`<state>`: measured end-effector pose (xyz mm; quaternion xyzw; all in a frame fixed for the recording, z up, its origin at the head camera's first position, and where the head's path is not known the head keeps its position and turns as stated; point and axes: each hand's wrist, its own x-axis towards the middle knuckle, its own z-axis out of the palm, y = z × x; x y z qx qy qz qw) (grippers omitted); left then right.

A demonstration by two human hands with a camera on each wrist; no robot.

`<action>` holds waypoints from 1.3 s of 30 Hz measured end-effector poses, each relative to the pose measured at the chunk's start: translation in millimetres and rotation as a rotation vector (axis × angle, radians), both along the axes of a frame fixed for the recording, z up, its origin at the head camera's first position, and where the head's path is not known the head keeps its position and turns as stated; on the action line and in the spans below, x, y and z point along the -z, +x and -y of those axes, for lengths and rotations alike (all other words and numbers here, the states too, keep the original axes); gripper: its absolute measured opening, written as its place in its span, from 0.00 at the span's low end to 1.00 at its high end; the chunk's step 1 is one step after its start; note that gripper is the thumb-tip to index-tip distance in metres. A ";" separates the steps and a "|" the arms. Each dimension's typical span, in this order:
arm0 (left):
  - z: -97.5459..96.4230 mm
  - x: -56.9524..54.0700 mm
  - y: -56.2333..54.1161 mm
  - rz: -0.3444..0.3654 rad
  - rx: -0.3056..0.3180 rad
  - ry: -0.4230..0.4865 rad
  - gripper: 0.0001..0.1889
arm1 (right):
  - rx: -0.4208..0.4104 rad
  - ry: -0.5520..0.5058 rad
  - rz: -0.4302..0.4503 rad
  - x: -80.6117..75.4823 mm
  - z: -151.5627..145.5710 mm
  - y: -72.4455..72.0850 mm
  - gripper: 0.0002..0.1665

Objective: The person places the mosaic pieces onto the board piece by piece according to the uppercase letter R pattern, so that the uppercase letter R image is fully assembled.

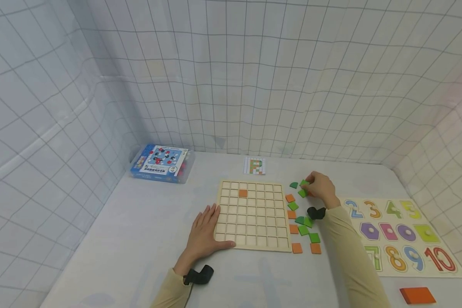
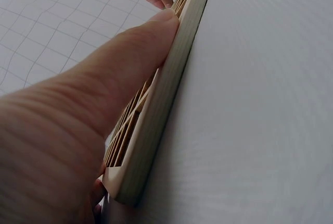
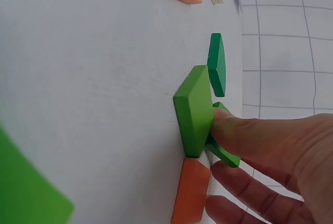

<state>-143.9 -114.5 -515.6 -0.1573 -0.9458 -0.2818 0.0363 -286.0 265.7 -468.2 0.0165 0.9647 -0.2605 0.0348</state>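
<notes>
My left hand rests at the lower left corner of a wooden grid board, fingers spread along its left side. The left wrist view shows its thumb lying on the board's near edge. A lone orange tile sits in an upper cell. Beyond the board's right side, my right hand pinches a green square tile between thumb and fingers; the thumb partly hides it. Another green tile lies right at the thumb, with an orange tile beside it and a dark green quarter-round piece past it.
Several orange and green tiles lie along the board's right side. Behind the board is a small pattern card. A boxed molecule set stands at back left. A number puzzle board and an orange block are at right.
</notes>
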 end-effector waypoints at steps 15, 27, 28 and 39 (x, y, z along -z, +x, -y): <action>-0.5 -1.2 -0.3 0.009 0.002 -0.003 0.60 | 0.004 -0.013 -0.083 3.2 -2.5 2.7 0.14; 0.7 0.0 0.6 -0.004 0.007 -0.013 0.60 | -0.016 -0.102 -0.264 8.1 6.4 9.9 0.13; 0.7 0.0 0.7 -0.007 0.007 -0.010 0.60 | -0.028 -0.112 -0.288 7.9 8.8 10.6 0.13; 0.6 -1.0 0.0 0.012 0.001 -0.017 0.59 | -0.194 -0.199 -0.365 -5.1 55.7 19.0 0.12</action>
